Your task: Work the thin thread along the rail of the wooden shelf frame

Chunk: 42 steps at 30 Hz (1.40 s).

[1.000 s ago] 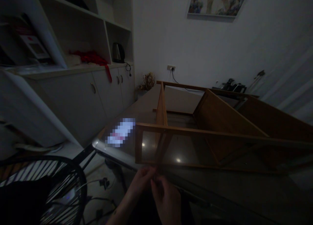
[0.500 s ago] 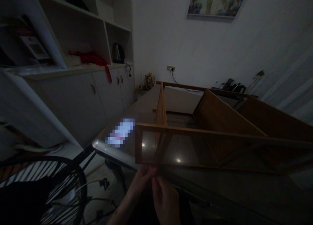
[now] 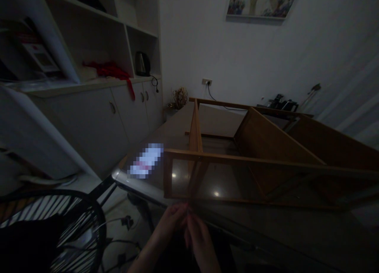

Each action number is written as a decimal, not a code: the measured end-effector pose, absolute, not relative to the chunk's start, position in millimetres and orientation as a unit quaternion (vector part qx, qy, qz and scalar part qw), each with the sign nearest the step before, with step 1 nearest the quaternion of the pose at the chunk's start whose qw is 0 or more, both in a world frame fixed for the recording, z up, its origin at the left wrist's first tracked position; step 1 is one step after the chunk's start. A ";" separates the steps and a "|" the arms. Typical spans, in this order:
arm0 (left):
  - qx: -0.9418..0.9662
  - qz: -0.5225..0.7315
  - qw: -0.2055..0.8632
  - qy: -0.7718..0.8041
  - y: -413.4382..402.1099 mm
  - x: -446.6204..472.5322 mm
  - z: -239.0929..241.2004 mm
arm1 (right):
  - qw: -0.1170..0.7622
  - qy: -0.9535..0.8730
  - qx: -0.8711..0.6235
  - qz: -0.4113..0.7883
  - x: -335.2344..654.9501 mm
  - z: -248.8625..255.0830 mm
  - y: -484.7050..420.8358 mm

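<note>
Closer in toward the left hand [image 3: 173, 218], the right hand [image 3: 199, 235] has turned since the earlier frame, while the wooden rack [image 3: 269, 142] stays put. Both hands sit low at the near edge, fingers bent in a narrow pinch with the tips together; I cannot tell whether anything small lies between them.

The rack rests on the table just beyond the hands, stretching away to the right. It looks stiff and long, probably awkward rather than very heavy, with smooth wood that might slide a little. Its near rail [image 3: 225, 157] seems the sound place to take hold, with a second grip on the far rail.

Glossy and reflective, the table [image 3: 173, 132] bears a blurred bright rectangle [image 3: 146, 161] at its left. A black chair [image 3: 96, 209] stands near left; far left are white cabinets [image 3: 85, 117] and a kettle [image 3: 143, 63]. Dim light covers the room.
</note>
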State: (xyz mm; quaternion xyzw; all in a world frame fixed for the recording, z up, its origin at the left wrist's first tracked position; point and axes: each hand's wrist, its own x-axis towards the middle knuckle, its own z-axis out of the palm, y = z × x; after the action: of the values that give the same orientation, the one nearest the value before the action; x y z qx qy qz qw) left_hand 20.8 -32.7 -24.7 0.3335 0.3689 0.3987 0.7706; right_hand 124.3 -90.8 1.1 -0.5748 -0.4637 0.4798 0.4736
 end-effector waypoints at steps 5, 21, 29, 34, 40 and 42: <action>0.311 0.438 0.755 0.376 -31.2 23.0 -17.6 | 0.403 -0.593 -0.642 0.272 127.4 11.1 -95.8; 0.355 0.446 0.702 0.427 -31.6 25.8 -17.1 | 0.509 -0.049 -0.249 0.823 119.4 9.5 -88.0; 0.355 0.428 0.712 0.428 -32.0 25.7 -22.4 | 0.497 -0.001 -0.183 0.848 118.7 3.6 -89.9; 0.321 0.430 0.741 0.404 -31.7 30.0 -25.1 | 0.579 -0.098 -0.435 0.683 114.0 -14.7 -82.9; 0.314 0.419 0.756 0.392 -29.4 31.8 -25.9 | 0.613 -0.139 -0.509 0.589 113.1 -17.9 -89.5; 0.324 0.426 0.751 0.388 -30.3 32.3 -26.7 | 0.598 -0.131 -0.484 0.625 113.0 -15.5 -90.6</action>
State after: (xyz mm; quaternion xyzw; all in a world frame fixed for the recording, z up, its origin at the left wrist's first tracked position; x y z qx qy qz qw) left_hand 32.3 -30.3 -26.7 0.3243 0.3877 0.4256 0.7506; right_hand 113.0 -90.6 -15.5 -0.4841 -0.1314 0.6253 0.5979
